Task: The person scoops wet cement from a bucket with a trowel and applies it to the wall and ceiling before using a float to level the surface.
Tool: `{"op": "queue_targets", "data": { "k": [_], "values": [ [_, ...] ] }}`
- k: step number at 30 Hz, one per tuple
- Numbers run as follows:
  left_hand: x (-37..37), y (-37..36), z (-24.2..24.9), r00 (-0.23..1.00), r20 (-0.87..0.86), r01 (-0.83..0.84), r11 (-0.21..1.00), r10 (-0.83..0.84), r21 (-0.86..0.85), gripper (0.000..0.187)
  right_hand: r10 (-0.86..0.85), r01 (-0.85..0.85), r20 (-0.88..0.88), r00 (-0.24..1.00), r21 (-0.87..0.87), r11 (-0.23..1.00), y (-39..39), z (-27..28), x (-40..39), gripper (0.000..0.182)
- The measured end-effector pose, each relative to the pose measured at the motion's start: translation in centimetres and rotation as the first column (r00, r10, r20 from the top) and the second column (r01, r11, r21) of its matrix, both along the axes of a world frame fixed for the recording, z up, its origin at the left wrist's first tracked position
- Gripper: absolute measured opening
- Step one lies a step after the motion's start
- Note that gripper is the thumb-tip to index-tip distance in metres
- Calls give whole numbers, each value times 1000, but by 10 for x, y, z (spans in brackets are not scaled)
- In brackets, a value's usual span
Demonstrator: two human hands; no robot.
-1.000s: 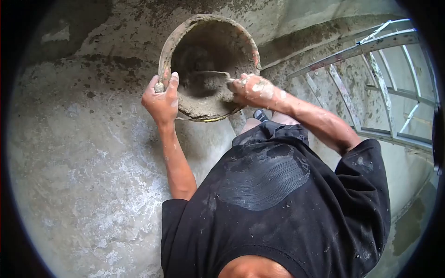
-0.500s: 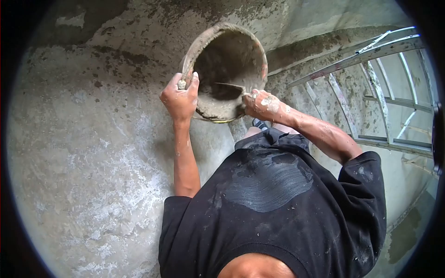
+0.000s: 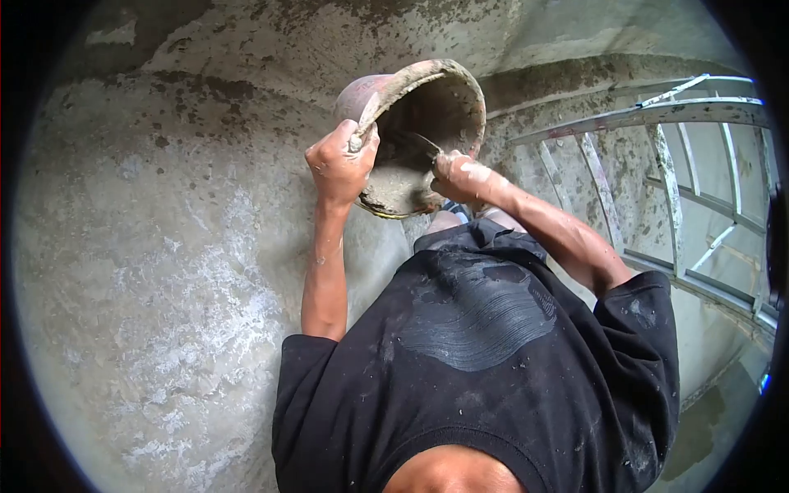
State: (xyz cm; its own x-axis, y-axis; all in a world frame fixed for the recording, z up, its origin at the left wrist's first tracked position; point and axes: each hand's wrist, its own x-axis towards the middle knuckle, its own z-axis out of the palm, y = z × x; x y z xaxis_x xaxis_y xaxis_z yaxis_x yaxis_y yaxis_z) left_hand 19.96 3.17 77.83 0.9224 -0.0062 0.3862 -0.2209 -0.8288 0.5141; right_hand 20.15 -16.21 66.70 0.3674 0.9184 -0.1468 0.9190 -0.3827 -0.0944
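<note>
A mortar-caked bucket is held tilted, its mouth facing me. My left hand is closed around the rim on its left side. In my right hand, fingers wrapped, is what looks like a trowel, its thin blade seen nearly edge-on inside the bucket. Grey wet mortar lies along the lower inside wall. The trowel's handle is hidden by my fingers, and the deep inside of the bucket is dark.
A metal ladder splashed with mortar stands at the right, near my right arm. Rough concrete with pale patches fills the left side. Dark mortar splatters mark the surface beyond the bucket.
The bucket has shifted slightly right and down, and tilted so more of its outer left wall shows. My left hand moved right with it. The trowel blade has turned inside the bucket.
</note>
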Motion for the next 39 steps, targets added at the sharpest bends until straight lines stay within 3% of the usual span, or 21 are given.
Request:
{"op": "queue_targets", "data": {
  "k": [1, 2, 4, 6, 7, 8, 11, 14, 16, 18, 19, 21, 22, 25, 26, 28, 30, 31, 32, 36, 39],
  "values": [
    [-1, -5, 2, 1000, -23, 22, 999, -22, 27, 19, -292, 354, -366, 884, 113, 928, -3, 0, 0, 26],
    [1, -8, 1, 999, -30, 28, 999, -27, 31, 19, -447, 676, -692, 567, 81, 733, -7, 2, 3, 32],
    [-4, -10, 0, 997, -68, 39, 999, -40, -13, 18, -312, 586, -939, -147, -336, 738, -19, 36, 23, 38],
    [-7, -16, 3, 994, -106, 33, 999, -35, -22, 18, 160, 556, -649, -744, -468, 687, -19, 2, 17, 34],
    [-9, -15, 3, 990, -137, -24, 1000, 22, -14, 18, 243, 552, -574, -782, -457, 697, -17, 4, 15, 29],
    [-10, -16, 3, 982, -168, -90, 996, 88, -6, 18, 374, 451, -252, -893, -479, 754, -14, -5, 13, 33],
    [-7, -7, 1, 963, -163, -227, 972, 215, -55, 21, 562, 501, 36, -826, -408, 763, -11, -9, 10, 37],
    [-6, 0, 0, 901, -266, -369, 928, 342, -58, 24, 349, 662, -575, -740, -530, 530, -29, 22, 16, 35],
    [-4, 0, -14, 947, -193, -302, 920, 258, -251, 25, -143, 756, -988, -60, -138, 640, -52, 28, 21, 38],
    [-3, -8, -17, 951, -175, -291, 932, 256, -217, 25, -462, 727, -836, 295, -118, 677, -73, 41, 16, 39],
    [-2, -17, -11, 943, -214, -291, 945, 257, -147, 23, -463, 727, -835, 297, -117, 676, -77, 33, 14, 39],
    [1, -33, -7, 939, -246, -268, 960, 242, -79, 21, -411, 639, -534, 738, 360, 680, -78, -2, 1, 37],
    [2, -37, -9, 939, -249, -263, 961, 236, -81, 21, -371, 546, -417, 830, 469, 694, -71, -24, 0, 33],
    [6, -49, -8, 957, -215, -215, 974, 197, -66, 23, -390, 526, -378, 840, 385, 758, -48, -49, -11, 32],
    [6, -50, -7, 955, -219, -218, 974, 201, -60, 23, -295, 315, -116, 948, 450, 836, -50, -55, -16, 30],
    [13, -51, -8, 974, -116, -203, 978, 196, -50, 24, -253, 452, -462, 850, 393, 801, -53, -42, -16, 28],
    [13, -46, -9, 975, -120, -194, 978, 185, -72, 23, -86, 251, -387, 918, 399, 882, -68, -23, 2, 25],
    [12, -46, -3, 969, -149, -206, 978, 199, -32, 22, -182, 474, -660, 729, 294, 830, -68, -21, 11, 26],
    [11, -45, 1, 959, -175, -223, 975, 221, 10, 22, -152, 403, -511, 846, 427, 809, -74, -21, 17, 29],
    [10, -47, 0, 969, -139, -209, 978, 205, -11, 22, -500, 536, -198, 843, 373, 757, -66, -10, 27, 26],
    [13, -53, -3, 976, -93, -202, 979, 199, -17, 23, -452, 518, -325, 831, 158, 840, -55, -13, 16, 22]
  ]
}}
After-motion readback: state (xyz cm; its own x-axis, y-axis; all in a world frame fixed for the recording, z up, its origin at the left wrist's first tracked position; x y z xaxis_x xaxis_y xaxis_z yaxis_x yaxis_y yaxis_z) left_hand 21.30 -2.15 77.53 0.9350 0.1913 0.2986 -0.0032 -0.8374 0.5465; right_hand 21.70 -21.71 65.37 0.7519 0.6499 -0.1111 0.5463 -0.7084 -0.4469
